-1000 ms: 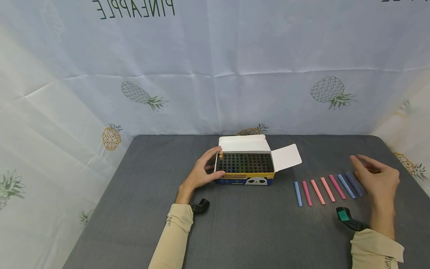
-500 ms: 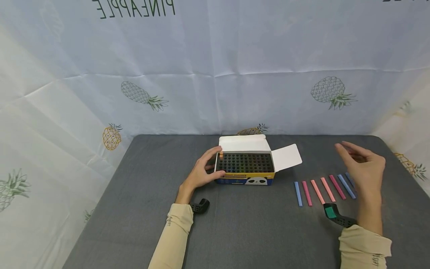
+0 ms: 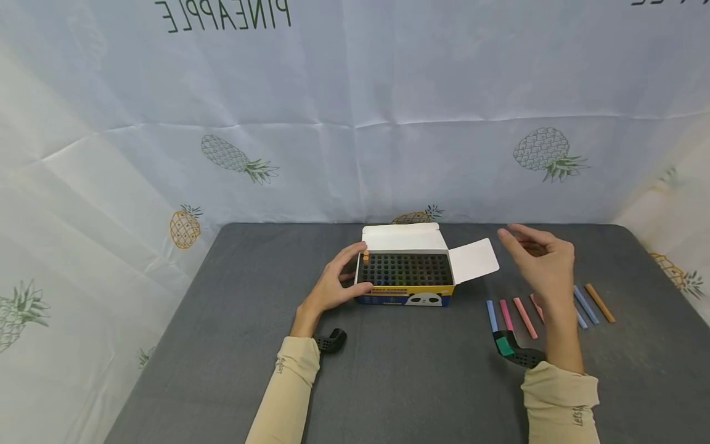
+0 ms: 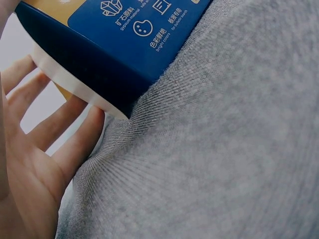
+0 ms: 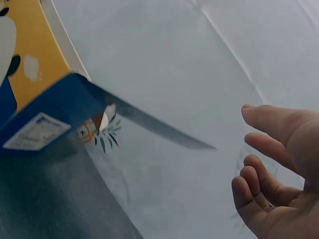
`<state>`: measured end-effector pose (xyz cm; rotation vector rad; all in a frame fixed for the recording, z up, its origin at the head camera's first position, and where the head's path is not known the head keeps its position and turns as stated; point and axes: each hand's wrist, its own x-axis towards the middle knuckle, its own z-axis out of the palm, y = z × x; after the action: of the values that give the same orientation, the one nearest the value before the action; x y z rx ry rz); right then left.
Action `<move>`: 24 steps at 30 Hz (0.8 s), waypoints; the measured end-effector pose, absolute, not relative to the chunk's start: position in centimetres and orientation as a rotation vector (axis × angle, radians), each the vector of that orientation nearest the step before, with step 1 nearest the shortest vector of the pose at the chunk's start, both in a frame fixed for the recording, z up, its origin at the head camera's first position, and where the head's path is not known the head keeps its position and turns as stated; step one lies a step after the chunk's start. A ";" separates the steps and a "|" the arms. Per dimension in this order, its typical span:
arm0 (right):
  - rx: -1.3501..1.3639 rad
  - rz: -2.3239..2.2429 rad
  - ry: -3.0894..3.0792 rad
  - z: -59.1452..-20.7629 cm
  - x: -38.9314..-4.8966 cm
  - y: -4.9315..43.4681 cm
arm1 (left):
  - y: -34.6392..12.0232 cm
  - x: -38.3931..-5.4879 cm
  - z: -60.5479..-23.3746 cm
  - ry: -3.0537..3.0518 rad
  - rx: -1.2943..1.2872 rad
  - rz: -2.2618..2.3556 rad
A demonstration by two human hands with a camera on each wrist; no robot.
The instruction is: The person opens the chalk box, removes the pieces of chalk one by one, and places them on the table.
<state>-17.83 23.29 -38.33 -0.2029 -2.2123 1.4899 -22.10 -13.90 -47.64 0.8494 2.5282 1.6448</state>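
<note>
An opened chalk box (image 3: 407, 297), blue and yellow with a panda, holds a black insert (image 3: 407, 269) full of holes. Two orange chalk ends (image 3: 365, 255) show in its back left corner. My left hand (image 3: 331, 285) grips the box's left end, thumb at the front edge and index finger at the back; in the left wrist view the other fingers (image 4: 82, 132) lie along a white flap. Right of the box, my right hand (image 3: 546, 266) hovers over the table with bent fingers and nothing in them. It partly covers a chalk row, including a brown-orange stick (image 3: 600, 303).
Blue (image 3: 492, 316), magenta (image 3: 506, 313) and coral (image 3: 524, 317) chalks lie left of the right forearm. The white side flap (image 3: 473, 260) sticks out to the box's right. Behind the grey table (image 3: 416, 370) hangs a pineapple-print curtain (image 3: 355, 172).
My right hand has swept left from the row's right end toward the box. The brown-orange chalk has come into view at that end. The left hand and box have stayed put.
</note>
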 end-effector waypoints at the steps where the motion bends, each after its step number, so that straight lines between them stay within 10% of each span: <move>1: -0.192 1.491 -2.223 -38.3 -17.9 23.0 | -13.9 -22.1 -47.7 2.527 0.849 1.644; 24: 0.072 1.354 -2.296 -37.4 -18.7 17.2 | -13.9 -22.3 -48.0 2.546 0.864 1.647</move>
<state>-18.72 17.17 -37.37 0.0715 -2.2963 1.3543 -22.31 -13.88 -48.04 0.8636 2.5455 1.6465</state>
